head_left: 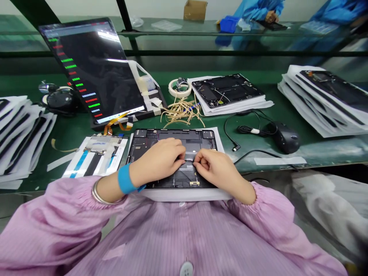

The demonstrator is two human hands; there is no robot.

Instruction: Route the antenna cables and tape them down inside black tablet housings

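Observation:
A black tablet back housing (166,135) lies open side up on white sheets (220,142) at the bench edge in front of me. Over its middle, my left hand (161,159), with a blue band (125,179) at the wrist, is closed with thumb and fingertips pinched together. My right hand (214,165) faces it from the other side, also pinching. Between the two sets of fingertips runs a short stretch of thin black wire (189,161), close above the housing. My hands hide much of the housing's inside.
Behind stand a lit display (94,73), tan rubber bands (182,111), a tape roll (172,89) and another housing (227,90). A circuit board (103,145) lies left. A mouse (284,138) and cable (235,145) lie right. Stacks (20,138) flank both sides. A co-worker's hands (271,17) show beyond.

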